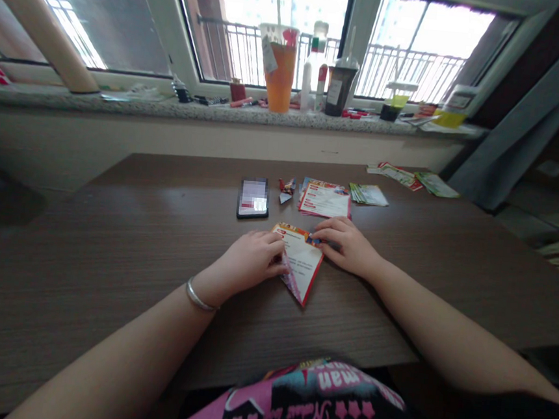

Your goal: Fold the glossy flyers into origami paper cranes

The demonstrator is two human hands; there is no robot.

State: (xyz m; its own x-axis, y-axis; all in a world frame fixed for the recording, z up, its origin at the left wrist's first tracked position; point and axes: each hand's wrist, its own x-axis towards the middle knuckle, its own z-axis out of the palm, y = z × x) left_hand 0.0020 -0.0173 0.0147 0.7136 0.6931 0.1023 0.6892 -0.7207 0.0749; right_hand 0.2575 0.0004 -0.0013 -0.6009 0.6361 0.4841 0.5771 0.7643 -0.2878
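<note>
A little in from the counter's [110, 240] near edge, I see a partly folded sheet [303, 254] between two separated hands: the left hand [255, 259] on its left side, the right hand [349, 245] at its upper right corner. Whether either pinches, I can't tell. Towards the far edge lie a phone [253, 199] and printed sheets [326, 200].

Sheet [303, 254]: on the table [111, 234], between the left hand [250, 262] and the right hand [347, 245].
Phone [253, 199]: behind the sheet, to its left.
Scrap [288, 188]: between the phone and the card stack [326, 200].
Second stack [371, 195]: just right of the card stack.
Sill [194, 113]: behind the table, with a bottle [313, 72] on it.
</note>
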